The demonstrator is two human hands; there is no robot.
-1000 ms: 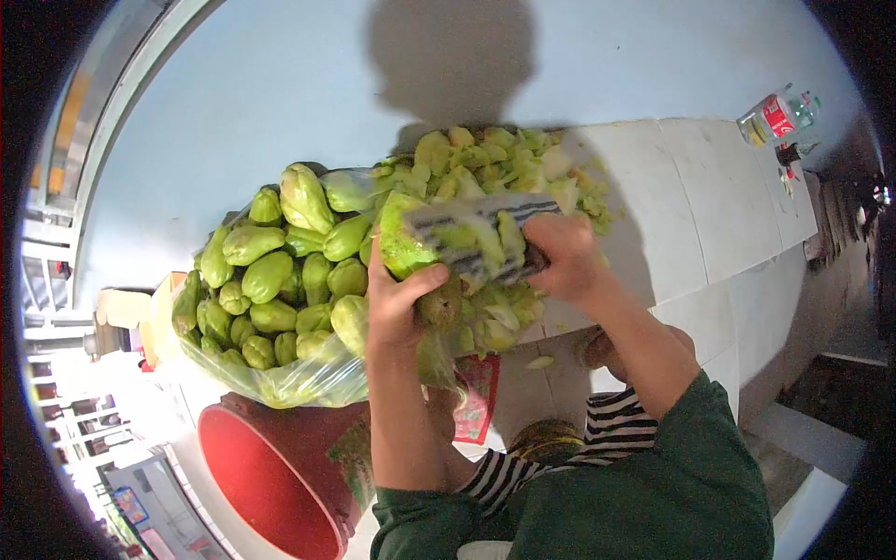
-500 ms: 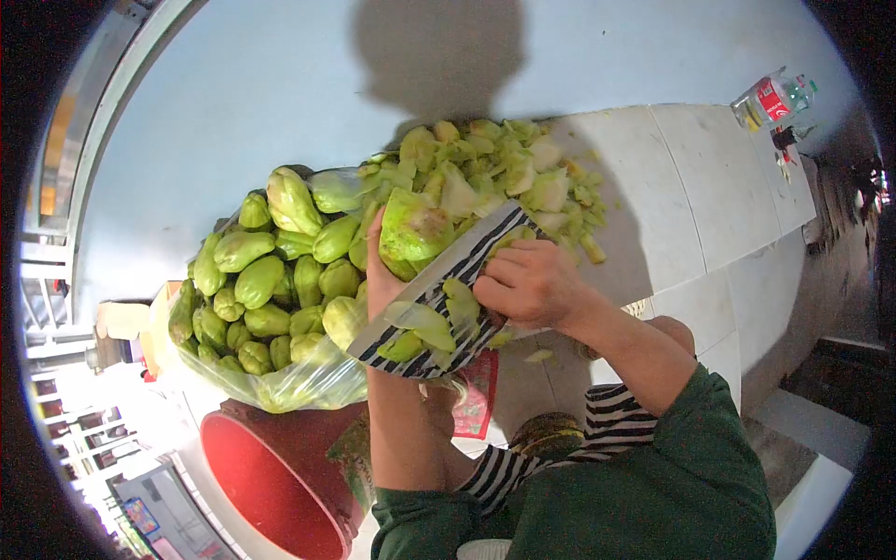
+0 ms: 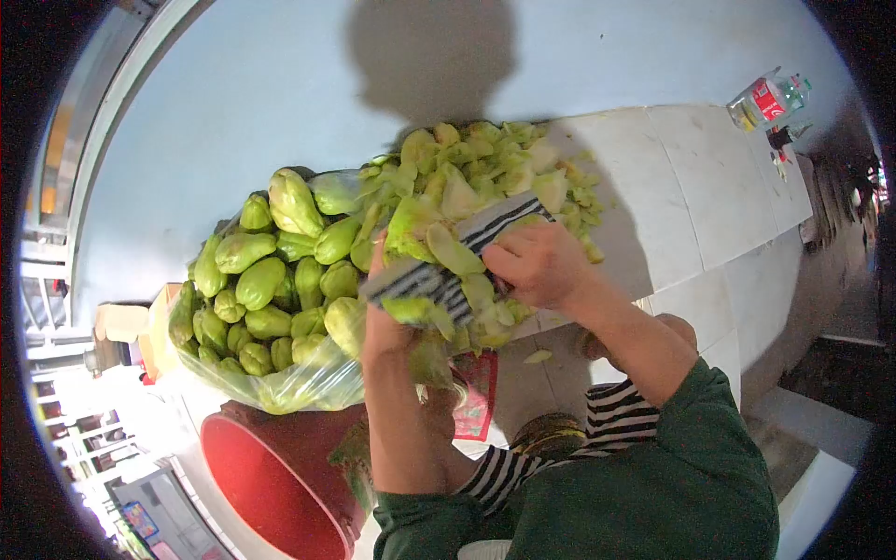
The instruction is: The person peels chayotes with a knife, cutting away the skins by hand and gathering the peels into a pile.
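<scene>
A broad blade with striped reflections (image 3: 439, 285) lies across the middle of the view, with green slices on its face. My right hand (image 3: 537, 264) is closed round its handle end. Behind the blade, my left hand (image 3: 381, 313) holds a large green fruit (image 3: 408, 229), mostly hidden by blade and slices; the left fingers are largely covered. Pale green cut pieces (image 3: 462, 191) are heaped just beyond the hands. To the left, whole green chayotes (image 3: 266, 280) fill an open clear plastic bag (image 3: 308, 383).
A red bucket (image 3: 271, 476) lies tipped below the bag. Plastic bottles (image 3: 770, 101) stand at the far right on the tiled ledge (image 3: 709, 196). A blue-white wall (image 3: 233, 103) rises behind. A red packet (image 3: 478, 397) is below the hands.
The blade swung down from the fruit, showing its face, then moved back up across it. More of the fruit is now covered by the blade and slices.
</scene>
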